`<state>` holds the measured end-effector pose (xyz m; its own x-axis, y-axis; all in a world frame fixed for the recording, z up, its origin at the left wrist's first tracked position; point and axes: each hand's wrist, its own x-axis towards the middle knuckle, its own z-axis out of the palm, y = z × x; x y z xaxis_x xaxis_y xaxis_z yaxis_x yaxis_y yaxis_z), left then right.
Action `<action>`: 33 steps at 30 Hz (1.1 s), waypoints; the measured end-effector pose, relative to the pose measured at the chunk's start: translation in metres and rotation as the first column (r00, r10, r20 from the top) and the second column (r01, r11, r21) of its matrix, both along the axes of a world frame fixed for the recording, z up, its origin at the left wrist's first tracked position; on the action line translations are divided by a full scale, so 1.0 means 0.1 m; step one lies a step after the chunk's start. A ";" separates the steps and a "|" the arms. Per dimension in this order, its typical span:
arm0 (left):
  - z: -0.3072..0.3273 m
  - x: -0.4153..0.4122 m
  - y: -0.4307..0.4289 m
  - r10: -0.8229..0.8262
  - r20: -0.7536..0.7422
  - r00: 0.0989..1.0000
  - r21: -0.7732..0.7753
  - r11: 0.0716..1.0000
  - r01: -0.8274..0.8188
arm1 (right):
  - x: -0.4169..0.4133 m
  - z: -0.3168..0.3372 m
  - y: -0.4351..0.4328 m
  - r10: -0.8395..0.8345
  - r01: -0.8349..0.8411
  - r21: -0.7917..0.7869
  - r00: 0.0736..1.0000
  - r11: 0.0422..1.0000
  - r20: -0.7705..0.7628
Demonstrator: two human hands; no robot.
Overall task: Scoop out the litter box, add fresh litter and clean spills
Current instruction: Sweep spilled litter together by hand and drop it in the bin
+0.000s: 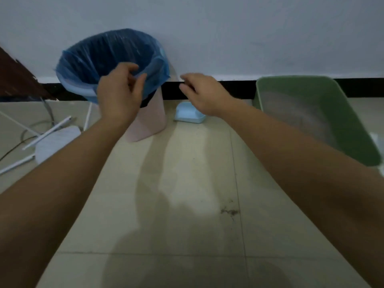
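Nearest the camera, short of both hands: floor tile (187,183) with a small grit patch (228,212), probably spilled litter, not yet cleaned. Down-left of the grip: white rods (47,132) and cable, irrelevant.

Left hand (118,94) grips the near rim of the blue liner (108,50), fingers curled over the edge. Likely seating it on the pink bin (149,121) so scooped waste lands in the bag.

Right hand (204,94) sits just right of that grip, clear of the liner. Fingers loosely curled, nothing held as far as the blur allows.

Under it on the floor: pale-blue plastic item (187,115), can't tell what.

Litter box (363,129): green tray well right of both hands, by the skirting, grey litter inside, neither hand on it.

Judgement: prep stage, scooping not begun.
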<state>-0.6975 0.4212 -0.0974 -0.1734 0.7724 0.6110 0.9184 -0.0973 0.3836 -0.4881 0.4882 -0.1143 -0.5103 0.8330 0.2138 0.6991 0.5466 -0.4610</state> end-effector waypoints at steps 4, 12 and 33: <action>-0.77 0.59 -0.26 -0.213 -0.008 0.977 -0.187 0.960 0.208 | 0.76 -0.80 -0.68 -0.018 0.030 -0.141 0.996 0.990 0.083; -2.13 1.10 -1.17 -0.453 -0.001 0.891 -0.766 0.573 0.291 | 1.65 -2.08 -1.87 0.015 0.211 -0.432 0.886 0.877 0.463; -2.50 1.72 -1.89 -0.781 -0.171 0.601 -0.786 0.476 0.395 | 1.84 -2.30 -2.84 -0.046 0.209 -0.278 0.866 0.937 0.498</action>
